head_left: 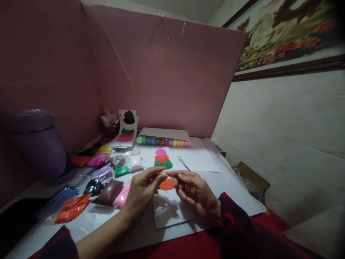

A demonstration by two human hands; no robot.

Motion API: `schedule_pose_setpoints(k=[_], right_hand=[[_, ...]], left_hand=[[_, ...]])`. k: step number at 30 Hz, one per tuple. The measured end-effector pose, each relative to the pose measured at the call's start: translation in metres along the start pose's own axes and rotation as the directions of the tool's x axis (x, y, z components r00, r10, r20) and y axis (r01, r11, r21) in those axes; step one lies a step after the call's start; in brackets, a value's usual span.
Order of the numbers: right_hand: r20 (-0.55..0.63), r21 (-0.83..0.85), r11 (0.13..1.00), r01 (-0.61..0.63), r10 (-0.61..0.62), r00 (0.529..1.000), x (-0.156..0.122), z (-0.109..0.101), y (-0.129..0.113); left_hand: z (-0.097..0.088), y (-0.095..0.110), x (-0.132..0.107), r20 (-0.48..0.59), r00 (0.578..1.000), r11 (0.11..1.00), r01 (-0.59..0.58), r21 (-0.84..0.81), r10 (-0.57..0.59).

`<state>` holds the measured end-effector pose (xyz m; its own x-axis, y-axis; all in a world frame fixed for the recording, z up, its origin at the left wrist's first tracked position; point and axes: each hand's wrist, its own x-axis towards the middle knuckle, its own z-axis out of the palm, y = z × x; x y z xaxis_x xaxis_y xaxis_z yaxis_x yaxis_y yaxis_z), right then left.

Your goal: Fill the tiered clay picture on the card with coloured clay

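My left hand (145, 187) and my right hand (192, 187) meet above a white card. The left thumb and forefinger are pinched together. My right fingertips curl in and touch them from the other side. Something small and pale may lie between the fingertips, too small to make out. Under them the white card (167, 216) carries textured patches, stacked in a column: a pink patch (161, 153), an orange patch, a green patch (163, 164) and a lower orange patch (167, 184). My fingers hide part of this column. A metal pointed tool (183, 163) lies just beyond my right hand.
Several packets of coloured soft material lie at left, among them an orange packet (72, 208), a brown packet (108, 192) and a white packet (136, 163). Behind stand a decorated card (126, 129) and a strip of coloured balls (164, 141). A purple bin (40, 151) is far left.
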<state>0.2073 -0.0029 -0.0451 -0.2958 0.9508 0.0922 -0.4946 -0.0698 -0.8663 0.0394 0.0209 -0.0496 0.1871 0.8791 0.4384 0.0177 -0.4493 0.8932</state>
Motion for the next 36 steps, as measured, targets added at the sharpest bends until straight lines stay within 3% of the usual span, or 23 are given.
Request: schedule_pose_setpoints(k=[2, 10, 17, 22, 26, 31, 36], right_hand=[[-0.017, 0.011, 1.0, -0.006, 0.007, 1.0, -0.0002, -0.0009, -0.0018], [-0.069, 0.059, 0.998, 0.005, -0.001, 0.998, 0.0007, -0.0015, -0.0026], [-0.182, -0.046, 0.997, -0.06, 0.051, 0.982, 0.0011, 0.0026, -0.0017], [-0.243, -0.035, 0.998, -0.048, 0.038, 0.969, 0.0017, 0.0046, -0.0028], [-0.254, -0.01, 0.999, -0.049, 0.045, 0.966, 0.0019, 0.0055, -0.0038], [-0.251, 0.021, 0.999, -0.049, 0.053, 0.967, 0.0021, 0.002, -0.0036], [-0.224, 0.038, 0.998, -0.039, 0.047, 0.974, 0.0022, -0.0005, -0.003]], left_hand=[[0.0006, 0.0048, -0.0002, -0.031, 0.999, 0.999, 0.031, -0.034, -0.032], [0.0011, 0.0111, -0.0014, -0.069, 0.997, 1.0, -0.022, 0.009, 0.022], [0.0002, 0.0093, -0.0021, 0.111, 0.984, 0.977, -0.152, 0.153, 0.135], [-0.001, 0.0053, -0.0004, -0.027, 0.997, 0.987, -0.072, 0.143, 0.077], [-0.0002, 0.0064, -0.0021, 0.086, 0.992, 0.982, -0.104, 0.156, 0.091], [-0.0004, 0.007, -0.0015, -0.012, 0.997, 0.99, -0.074, 0.116, 0.076], [0.0001, 0.006, 0.0005, 0.055, 0.998, 0.99, -0.043, 0.132, 0.036]])
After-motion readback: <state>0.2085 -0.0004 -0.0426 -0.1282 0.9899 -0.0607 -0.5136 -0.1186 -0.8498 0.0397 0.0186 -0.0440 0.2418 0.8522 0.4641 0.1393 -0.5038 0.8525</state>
